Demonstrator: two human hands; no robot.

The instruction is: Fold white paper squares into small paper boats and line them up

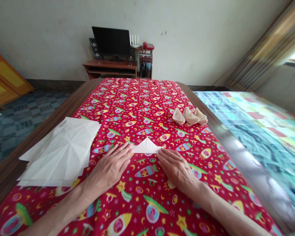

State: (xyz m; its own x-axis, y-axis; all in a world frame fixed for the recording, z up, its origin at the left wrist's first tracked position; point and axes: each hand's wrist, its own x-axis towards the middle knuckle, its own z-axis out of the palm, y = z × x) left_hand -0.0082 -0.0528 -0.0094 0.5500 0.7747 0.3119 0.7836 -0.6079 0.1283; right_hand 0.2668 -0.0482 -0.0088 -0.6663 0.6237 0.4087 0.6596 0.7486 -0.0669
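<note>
A folded white paper [147,147] lies on the red patterned cloth in front of me, a flat strip with a triangular peak at its middle. My left hand [115,162] rests flat, its fingertips over the paper's left end. On the right end press the fingers of my right hand [177,166], stretched out and palm down. Left of my left hand sits a stack of creased white paper sheets [64,150]. Several folded paper pieces [190,117] with pointed tips stand in a row beyond my right hand.
The red cloth [147,108] covers a long dark wooden table [64,106]. At its far end is a desk [110,67] with a monitor [111,41], speakers and a red telephone [147,47]. A bed [255,137] adjoins on the right; a yellow cabinet [7,75] is far left.
</note>
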